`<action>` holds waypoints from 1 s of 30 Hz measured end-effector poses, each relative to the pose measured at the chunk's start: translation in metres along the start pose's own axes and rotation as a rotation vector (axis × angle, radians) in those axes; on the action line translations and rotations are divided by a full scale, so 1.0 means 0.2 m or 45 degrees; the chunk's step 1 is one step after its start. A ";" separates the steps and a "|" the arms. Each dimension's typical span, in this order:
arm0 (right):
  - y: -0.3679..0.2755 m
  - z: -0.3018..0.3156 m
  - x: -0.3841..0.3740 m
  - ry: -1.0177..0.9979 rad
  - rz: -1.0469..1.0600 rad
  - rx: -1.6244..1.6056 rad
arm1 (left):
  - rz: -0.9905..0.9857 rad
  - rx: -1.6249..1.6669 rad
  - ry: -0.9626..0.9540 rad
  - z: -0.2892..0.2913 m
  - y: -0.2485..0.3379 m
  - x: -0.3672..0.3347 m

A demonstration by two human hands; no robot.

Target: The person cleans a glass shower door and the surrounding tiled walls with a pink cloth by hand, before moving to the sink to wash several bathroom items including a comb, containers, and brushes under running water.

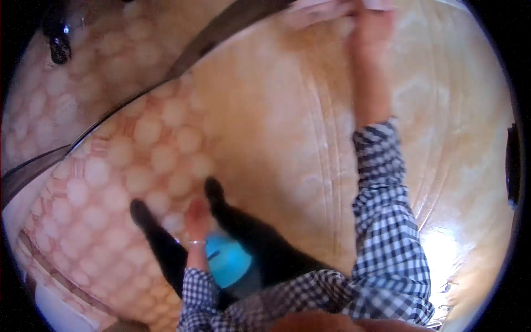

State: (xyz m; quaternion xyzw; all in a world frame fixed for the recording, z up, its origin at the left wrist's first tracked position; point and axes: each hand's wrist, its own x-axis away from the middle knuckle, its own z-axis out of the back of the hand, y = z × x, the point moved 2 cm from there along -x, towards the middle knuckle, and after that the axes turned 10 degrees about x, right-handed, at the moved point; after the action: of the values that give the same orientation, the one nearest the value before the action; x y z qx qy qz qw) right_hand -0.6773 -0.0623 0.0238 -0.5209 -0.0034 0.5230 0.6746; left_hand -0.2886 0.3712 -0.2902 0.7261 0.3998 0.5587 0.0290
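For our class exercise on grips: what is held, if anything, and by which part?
The left hand seems empty; the right hand is too blurred to tell.

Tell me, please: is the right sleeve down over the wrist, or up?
Up: bare forearm shows between the checked sleeve and the right hand.

On my feed the right hand [376, 23] smears at the top edge, which cuts it off, so I can't read its grip or the pale pink shape [316, 15] beside it. Lower centre, the left hand [197, 218] blurs too; its fingers escape me, and its wrist hides part of a turquoise thing [229, 263]. The right rim crops a black object [512, 166].
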 end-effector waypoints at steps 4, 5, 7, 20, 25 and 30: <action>-0.26 0.19 -0.37 0.157 0.246 -0.043 | 0.053 -0.302 0.012 -0.20 0.09 -0.02; -0.32 0.16 -0.41 0.185 0.296 -0.019 | 0.150 -0.113 0.085 -0.23 0.12 -0.03; -0.40 0.00 -0.40 0.197 0.348 0.026 | 0.309 0.475 0.189 -0.05 0.04 -0.03; -0.60 -0.41 0.28 0.029 0.214 -0.259 | -0.224 -0.855 -0.167 0.06 0.36 0.19; -0.92 -0.35 0.25 0.093 0.296 -0.188 | -0.037 -1.005 -0.314 -0.10 0.53 0.17; -0.74 -0.87 0.74 -0.025 -0.027 -0.048 | 0.190 -0.681 -0.148 -0.25 1.01 0.45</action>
State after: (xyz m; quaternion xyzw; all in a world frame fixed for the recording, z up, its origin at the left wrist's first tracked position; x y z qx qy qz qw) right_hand -0.4113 -0.0659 -0.0301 -0.5281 -0.0255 0.5207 0.6703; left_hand -0.2157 0.2694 -0.1019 0.7510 0.1814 0.6022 0.2012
